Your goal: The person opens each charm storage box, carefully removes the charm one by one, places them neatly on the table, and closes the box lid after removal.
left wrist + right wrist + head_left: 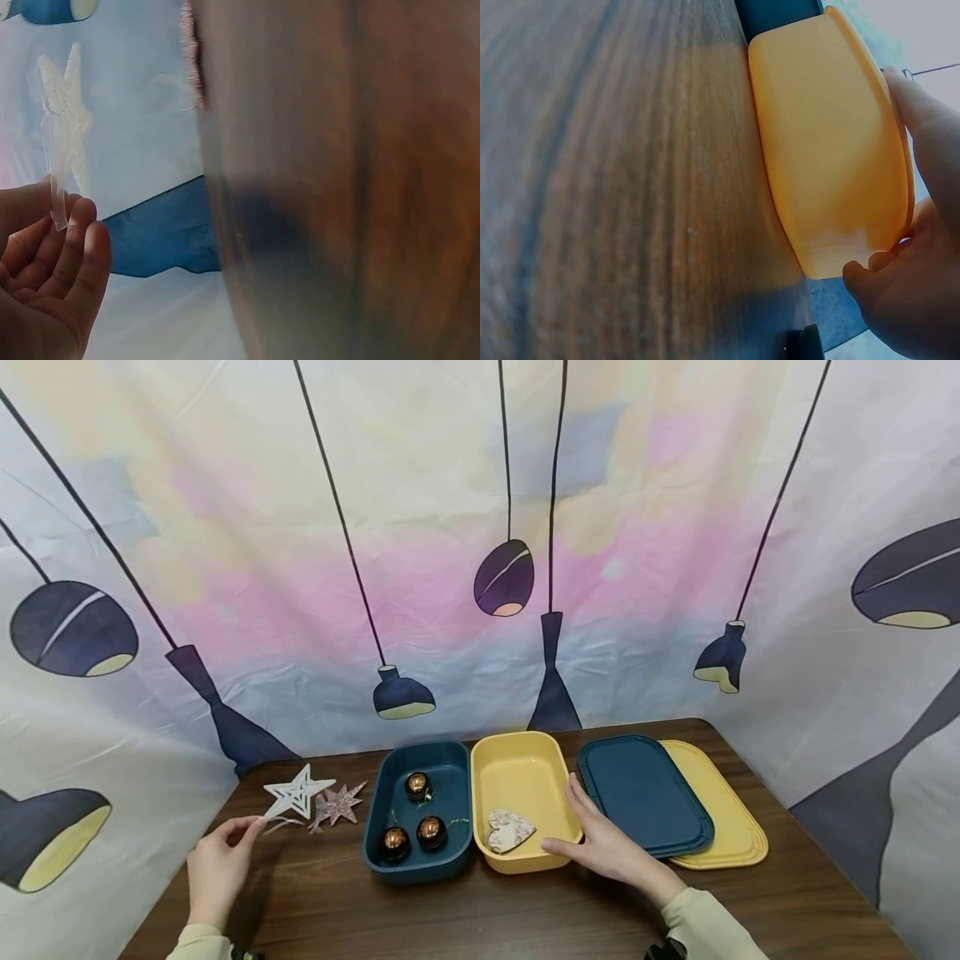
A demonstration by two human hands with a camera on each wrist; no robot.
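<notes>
My left hand (219,870) pinches a white star ornament (298,793) by the clear ribbon (57,172) at its lower end. A glittery pink star ornament (339,805) overlaps it in the head view. My right hand (611,843) holds the near right corner of a yellow box (525,760), thumb at the near rim and fingers along the right side. Inside that box lies a patterned heart ornament (510,832). Left of it stands a dark blue box (442,768) with three shiny brown baubles (431,832). Most of the right palm is hidden in the head view.
Right of the boxes, a dark blue lid (645,793) lies partly over a yellow lid (723,810). Everything stands on a dark wooden table (420,918). Behind the table's far edge hangs a cloth backdrop (420,568) printed with lamps.
</notes>
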